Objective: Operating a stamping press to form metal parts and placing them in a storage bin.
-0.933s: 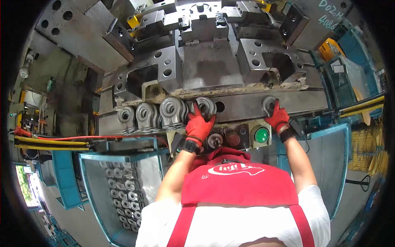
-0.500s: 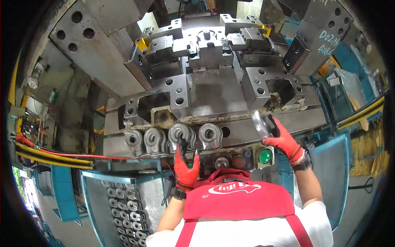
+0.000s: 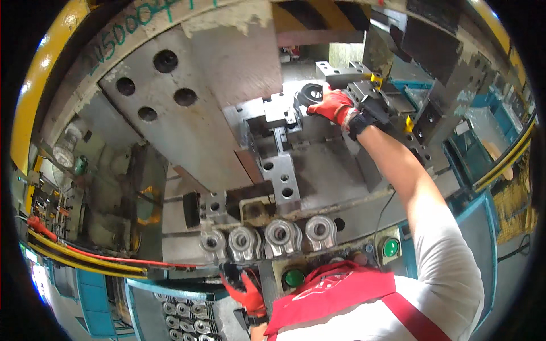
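Note:
My right hand [image 3: 331, 107], in a red and black glove, reaches far into the press and grips a ring-shaped metal part [image 3: 310, 95] at the die [image 3: 281, 113]. How the part sits against the die is partly hidden by the glove. My left hand [image 3: 245, 294], gloved alike, hangs low before the front edge of the press bed, its thumb and fingers apart with nothing visible between them. Just beyond it stands a row of stacked metal parts [image 3: 282, 236], each having a round eye.
Two green push buttons [image 3: 294, 277] flank the front panel. A blue-framed bin [image 3: 139, 295] at lower left holds several more metal parts. Thick steel press blocks [image 3: 187, 119] rise on the left, and a red cable [image 3: 131, 261] runs along the left side.
My right hand has carried the ring-shaped part from the front right deep into the press. My left hand has drawn back from the row of parts. The whole view has shifted.

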`<state>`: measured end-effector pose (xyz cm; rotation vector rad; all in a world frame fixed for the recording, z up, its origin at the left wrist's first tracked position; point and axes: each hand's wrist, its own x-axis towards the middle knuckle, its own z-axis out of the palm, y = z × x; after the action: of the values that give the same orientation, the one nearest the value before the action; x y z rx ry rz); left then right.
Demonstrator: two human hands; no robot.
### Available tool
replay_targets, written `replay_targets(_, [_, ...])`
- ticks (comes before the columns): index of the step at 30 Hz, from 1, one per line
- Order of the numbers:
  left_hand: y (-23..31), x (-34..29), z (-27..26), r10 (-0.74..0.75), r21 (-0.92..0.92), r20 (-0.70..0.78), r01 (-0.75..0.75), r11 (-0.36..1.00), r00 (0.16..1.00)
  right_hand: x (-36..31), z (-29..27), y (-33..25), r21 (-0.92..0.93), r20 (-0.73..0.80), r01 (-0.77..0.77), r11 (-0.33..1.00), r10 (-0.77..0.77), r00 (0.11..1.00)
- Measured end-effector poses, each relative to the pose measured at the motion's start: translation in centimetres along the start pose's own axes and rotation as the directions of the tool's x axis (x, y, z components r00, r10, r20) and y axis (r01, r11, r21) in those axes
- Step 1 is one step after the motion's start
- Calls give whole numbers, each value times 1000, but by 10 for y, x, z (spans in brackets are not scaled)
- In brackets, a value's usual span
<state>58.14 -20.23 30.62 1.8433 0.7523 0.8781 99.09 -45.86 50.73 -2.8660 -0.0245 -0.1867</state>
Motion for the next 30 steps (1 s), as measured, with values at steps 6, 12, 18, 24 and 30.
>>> replay_targets(6, [-30, 8, -6, -80, -283, -94, 50, 958, 992, 75, 34, -42, -86, 106, 41, 995, -32, 994])
replay_targets(12, [-42, 2, 19, -190, -282, -50, 168, 944, 981, 146, 102, -5, -255, 169, 171, 952, -131, 977])
replay_targets(18, [-14, -4, 24, -240, -572, -52, 168, 803, 969, 83, 79, -18, -118, 150, 71, 991, -53, 987])
replay_targets(24, [-50, -19, 7, -223, -408, -33, 190, 893, 974, -124, 53, 11, 202, -219, 508, 837, -467, 857])
replay_targets(30, [-123, -56, -4, -600, -147, 431, 709, 690, 674, -302, 55, 124, 621, -223, 175, 764, -42, 974])
